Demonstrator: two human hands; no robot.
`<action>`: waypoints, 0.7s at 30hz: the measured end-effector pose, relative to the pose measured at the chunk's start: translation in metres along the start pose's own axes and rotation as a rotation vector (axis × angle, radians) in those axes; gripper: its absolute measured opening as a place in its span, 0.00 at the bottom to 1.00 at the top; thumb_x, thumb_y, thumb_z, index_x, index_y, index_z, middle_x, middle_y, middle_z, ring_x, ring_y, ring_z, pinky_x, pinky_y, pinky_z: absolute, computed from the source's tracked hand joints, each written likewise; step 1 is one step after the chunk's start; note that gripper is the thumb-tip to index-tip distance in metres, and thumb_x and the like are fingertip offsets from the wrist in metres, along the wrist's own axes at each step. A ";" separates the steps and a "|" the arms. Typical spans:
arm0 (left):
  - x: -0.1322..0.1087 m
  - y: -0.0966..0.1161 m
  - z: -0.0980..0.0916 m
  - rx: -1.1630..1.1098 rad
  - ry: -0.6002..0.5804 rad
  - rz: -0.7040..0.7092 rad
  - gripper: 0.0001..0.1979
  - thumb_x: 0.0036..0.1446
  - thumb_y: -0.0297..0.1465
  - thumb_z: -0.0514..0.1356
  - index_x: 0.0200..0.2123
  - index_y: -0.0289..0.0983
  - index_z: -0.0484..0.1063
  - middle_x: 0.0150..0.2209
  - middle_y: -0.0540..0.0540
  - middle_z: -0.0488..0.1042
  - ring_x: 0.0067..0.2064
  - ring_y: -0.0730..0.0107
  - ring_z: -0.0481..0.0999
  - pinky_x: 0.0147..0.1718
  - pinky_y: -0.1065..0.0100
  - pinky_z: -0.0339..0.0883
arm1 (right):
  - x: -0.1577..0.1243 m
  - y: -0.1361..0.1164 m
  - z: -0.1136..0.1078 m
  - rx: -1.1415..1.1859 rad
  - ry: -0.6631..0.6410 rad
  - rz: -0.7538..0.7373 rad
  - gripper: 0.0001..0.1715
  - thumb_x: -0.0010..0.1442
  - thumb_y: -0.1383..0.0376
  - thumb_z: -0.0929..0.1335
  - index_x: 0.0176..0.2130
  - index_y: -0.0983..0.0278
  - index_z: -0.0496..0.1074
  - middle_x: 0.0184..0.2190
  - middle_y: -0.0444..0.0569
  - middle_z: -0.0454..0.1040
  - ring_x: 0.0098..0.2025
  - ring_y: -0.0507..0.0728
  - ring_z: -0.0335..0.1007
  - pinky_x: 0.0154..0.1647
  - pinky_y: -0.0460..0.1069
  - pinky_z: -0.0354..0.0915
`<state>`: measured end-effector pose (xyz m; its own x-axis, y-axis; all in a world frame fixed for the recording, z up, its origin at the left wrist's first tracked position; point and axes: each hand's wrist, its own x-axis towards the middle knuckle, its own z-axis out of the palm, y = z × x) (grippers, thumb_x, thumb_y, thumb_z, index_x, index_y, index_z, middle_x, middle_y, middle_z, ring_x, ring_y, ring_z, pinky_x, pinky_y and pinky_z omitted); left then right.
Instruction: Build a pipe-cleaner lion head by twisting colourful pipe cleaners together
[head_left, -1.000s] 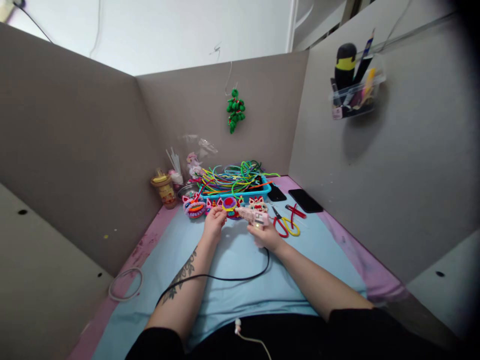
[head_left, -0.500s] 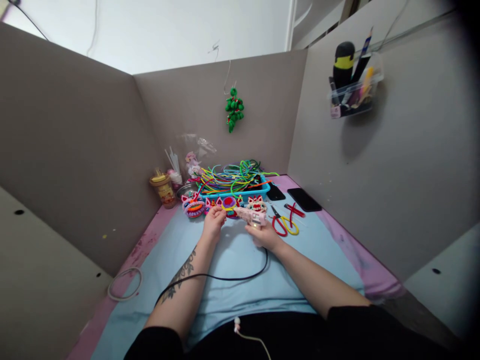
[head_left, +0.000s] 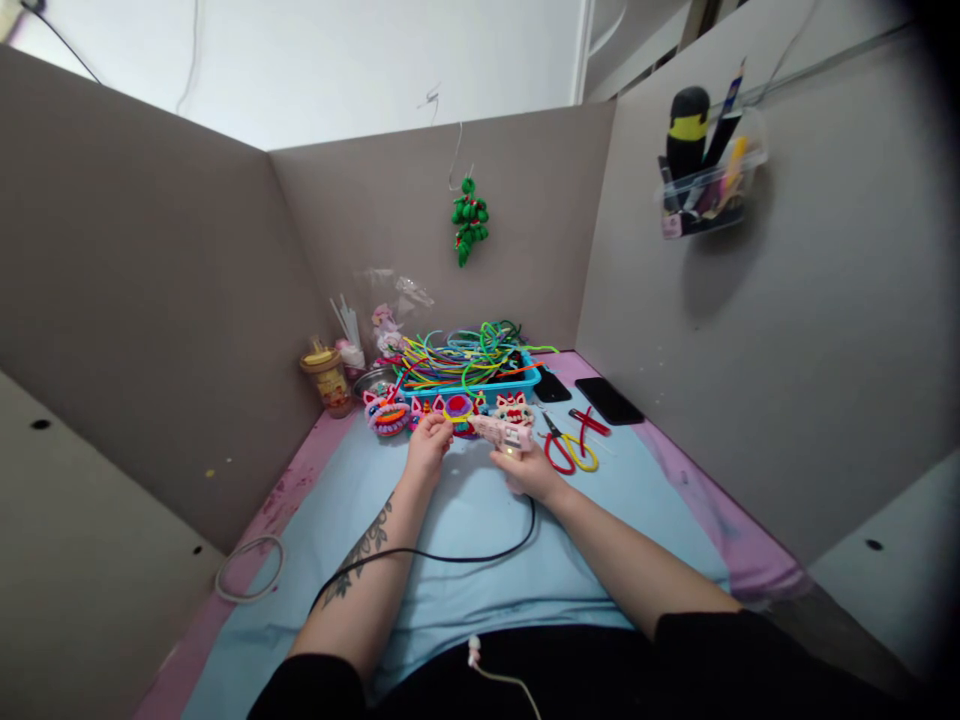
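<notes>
My right hand [head_left: 529, 470] is wrapped round a pale pink glue gun [head_left: 504, 434], whose nozzle points left and whose black cable loops down across my left forearm. Pinched in my left hand [head_left: 430, 446] is a small yellow piece [head_left: 455, 416], close to the nozzle. A round red and purple item [head_left: 458, 404] shows just above it; whether it is joined to the yellow piece I cannot tell. Behind the hands stand colourful fuzzy animal heads, one purple and orange [head_left: 388, 416] at the left, one red and white [head_left: 514, 408] at the right.
A blue basket [head_left: 480, 390] holds many coloured pipe cleaners. Scissors [head_left: 570, 452], red strips [head_left: 589, 423] and two phones, one at the far right [head_left: 609, 400], lie to the right. A cup [head_left: 328, 380] and metal bowl [head_left: 373, 381] stand at the left. Grey panels enclose the table.
</notes>
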<state>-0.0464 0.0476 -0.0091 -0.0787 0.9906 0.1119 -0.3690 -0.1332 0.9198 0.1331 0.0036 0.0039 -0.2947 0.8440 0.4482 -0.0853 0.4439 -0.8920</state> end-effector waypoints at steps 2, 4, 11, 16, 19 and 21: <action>0.000 0.000 0.000 0.002 0.006 -0.006 0.21 0.37 0.38 0.69 0.32 0.37 0.65 0.17 0.58 0.61 0.18 0.82 0.60 0.17 0.76 0.45 | 0.000 -0.001 0.000 -0.016 0.011 0.004 0.23 0.52 0.59 0.68 0.49 0.60 0.71 0.49 0.49 0.72 0.57 0.60 0.61 0.62 0.58 0.52; 0.000 0.001 0.000 -0.001 0.008 -0.005 0.21 0.36 0.38 0.69 0.32 0.37 0.65 0.17 0.58 0.62 0.18 0.82 0.60 0.17 0.76 0.44 | -0.001 -0.003 0.000 -0.036 0.026 0.013 0.23 0.52 0.60 0.67 0.49 0.60 0.71 0.49 0.49 0.72 0.57 0.61 0.62 0.61 0.58 0.53; -0.002 0.004 0.002 -0.005 0.002 -0.009 0.21 0.35 0.37 0.70 0.31 0.36 0.66 0.17 0.57 0.63 0.18 0.83 0.60 0.18 0.77 0.46 | -0.002 -0.002 0.000 -0.076 0.082 0.073 0.21 0.50 0.62 0.67 0.46 0.59 0.73 0.43 0.48 0.76 0.54 0.62 0.65 0.60 0.60 0.54; -0.002 0.003 0.001 -0.048 0.029 -0.013 0.21 0.34 0.36 0.70 0.31 0.36 0.66 0.19 0.56 0.64 0.19 0.83 0.61 0.18 0.77 0.48 | -0.003 0.007 -0.004 -0.073 0.152 0.071 0.19 0.49 0.59 0.68 0.42 0.60 0.74 0.38 0.47 0.77 0.48 0.61 0.69 0.53 0.59 0.62; 0.002 0.001 -0.001 -0.101 0.066 -0.036 0.21 0.34 0.34 0.70 0.31 0.36 0.66 0.20 0.56 0.66 0.19 0.82 0.63 0.18 0.77 0.50 | -0.003 0.012 -0.007 0.021 0.252 0.118 0.19 0.48 0.56 0.69 0.39 0.62 0.73 0.36 0.49 0.77 0.42 0.61 0.71 0.46 0.57 0.66; 0.004 0.000 -0.003 -0.124 0.093 -0.060 0.21 0.33 0.34 0.70 0.31 0.36 0.66 0.22 0.55 0.68 0.19 0.82 0.63 0.18 0.77 0.51 | -0.002 0.009 -0.007 0.174 0.343 0.186 0.20 0.50 0.52 0.67 0.38 0.63 0.72 0.32 0.50 0.76 0.35 0.60 0.72 0.39 0.56 0.68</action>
<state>-0.0494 0.0520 -0.0101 -0.1366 0.9905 0.0169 -0.4867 -0.0820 0.8697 0.1395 0.0074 -0.0045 0.0106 0.9691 0.2463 -0.2285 0.2422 -0.9429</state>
